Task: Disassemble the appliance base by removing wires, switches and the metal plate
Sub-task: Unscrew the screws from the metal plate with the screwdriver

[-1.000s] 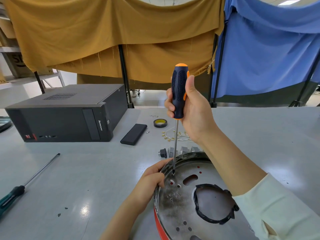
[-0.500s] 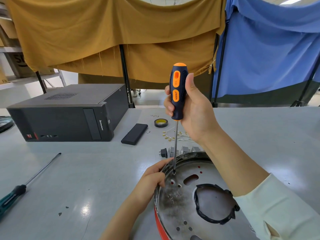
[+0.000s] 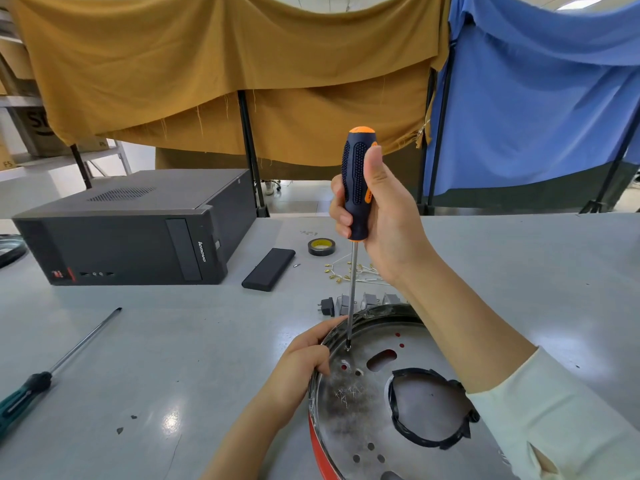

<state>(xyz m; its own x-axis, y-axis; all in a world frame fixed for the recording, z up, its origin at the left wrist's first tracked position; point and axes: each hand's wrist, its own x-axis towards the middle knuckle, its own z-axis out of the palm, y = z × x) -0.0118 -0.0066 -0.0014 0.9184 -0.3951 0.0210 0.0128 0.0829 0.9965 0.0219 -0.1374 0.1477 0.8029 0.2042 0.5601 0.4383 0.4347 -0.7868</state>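
The brand name "lenovo" is printed sideways in pale letters on the front panel of the dark computer case (image 3: 138, 233), at the left of the frame. At the far left edge, large dark letters, apparently "S" and "U", are partly seen on a cardboard box (image 3: 33, 128); the rest is cut off.

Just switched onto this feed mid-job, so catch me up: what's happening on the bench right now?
A person is unscrewing the metal plate of a red-sided appliance base. The right hand grips an orange-and-black screwdriver upright, its tip set on a screw near the plate's far rim. The left hand holds that rim steady. Behind the base lie removed switches and white wires with brass terminals. A second, green-handled screwdriver lies unused at left.
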